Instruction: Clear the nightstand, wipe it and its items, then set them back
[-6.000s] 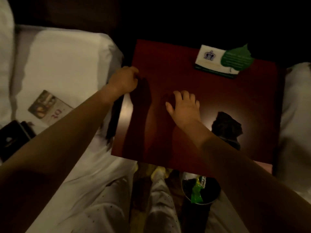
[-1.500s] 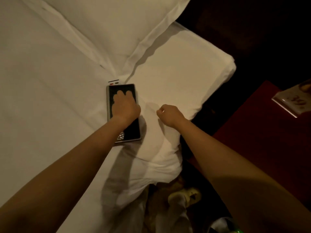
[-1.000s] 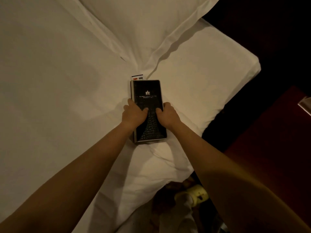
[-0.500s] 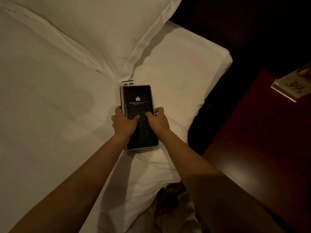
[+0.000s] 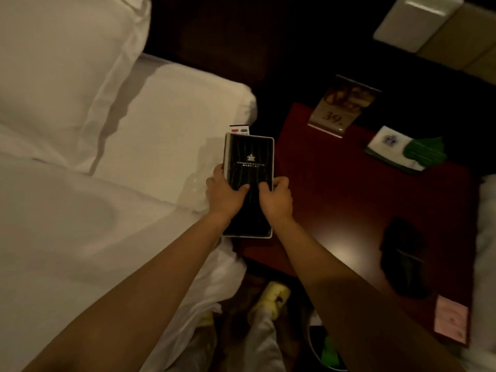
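Observation:
Both hands hold a black folder (image 5: 248,167) with a gold crown logo, in the gap between the bed and the dark red nightstand (image 5: 335,200). My left hand (image 5: 224,194) grips its left edge, my right hand (image 5: 273,198) its right edge. A small white card with red and grey marks (image 5: 239,129) sticks out behind the folder's top. On the nightstand stand a "39" menu card (image 5: 342,108) at the back, a white pad with a green leaf card (image 5: 405,150), a dark cloth (image 5: 405,253) and a pink card (image 5: 451,320).
The white bed (image 5: 80,210) with a pillow (image 5: 61,63) fills the left. A bin (image 5: 324,350) with green rubbish stands on the floor below the nightstand. A pale wall panel (image 5: 416,20) is at the top right, and white bedding (image 5: 487,237) at the right edge.
Both hands closed on the black folder on the bed, lifted it and carried it right to the nightstand's left edge. The "39" card now stands on the nightstand.

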`<state>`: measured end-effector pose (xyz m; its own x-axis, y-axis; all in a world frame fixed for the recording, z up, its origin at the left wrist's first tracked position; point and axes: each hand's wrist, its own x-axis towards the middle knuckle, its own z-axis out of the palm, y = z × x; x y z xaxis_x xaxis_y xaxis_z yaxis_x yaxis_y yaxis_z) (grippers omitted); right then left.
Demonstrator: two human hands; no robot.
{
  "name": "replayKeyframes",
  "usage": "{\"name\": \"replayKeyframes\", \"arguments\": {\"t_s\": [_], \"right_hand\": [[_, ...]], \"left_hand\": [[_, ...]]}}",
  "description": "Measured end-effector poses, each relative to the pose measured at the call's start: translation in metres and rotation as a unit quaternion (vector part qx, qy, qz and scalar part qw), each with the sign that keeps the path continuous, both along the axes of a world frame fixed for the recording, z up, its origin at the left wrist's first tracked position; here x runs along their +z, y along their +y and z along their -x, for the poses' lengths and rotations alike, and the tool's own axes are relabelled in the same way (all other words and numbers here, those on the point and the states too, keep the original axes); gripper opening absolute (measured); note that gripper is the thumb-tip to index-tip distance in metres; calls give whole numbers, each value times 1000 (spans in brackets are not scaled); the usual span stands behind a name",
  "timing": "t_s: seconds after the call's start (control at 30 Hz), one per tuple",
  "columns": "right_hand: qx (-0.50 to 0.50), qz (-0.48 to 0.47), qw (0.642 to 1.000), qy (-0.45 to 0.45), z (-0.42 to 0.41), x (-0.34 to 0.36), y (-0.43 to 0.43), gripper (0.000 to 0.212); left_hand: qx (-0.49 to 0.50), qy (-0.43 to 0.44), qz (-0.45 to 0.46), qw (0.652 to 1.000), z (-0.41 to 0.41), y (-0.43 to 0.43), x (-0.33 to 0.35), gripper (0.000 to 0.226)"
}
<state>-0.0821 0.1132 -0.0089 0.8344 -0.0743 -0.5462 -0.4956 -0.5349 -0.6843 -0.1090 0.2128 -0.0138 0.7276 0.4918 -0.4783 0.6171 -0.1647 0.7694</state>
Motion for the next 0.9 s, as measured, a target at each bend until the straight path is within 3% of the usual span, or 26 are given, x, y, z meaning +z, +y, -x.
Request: {"name": "replayKeyframes", "arguments": {"t_s": [0.4,0.9], "right_hand": [[-80,-25,994,64,-31,-26,-111,39],[22,-3,999,29,-41,-15,-129,52]], "left_hand": [[-137,71,-32,988,-55,-100,-31,84],[-211,111,-152,959,-77,-95,-12,71]]}}
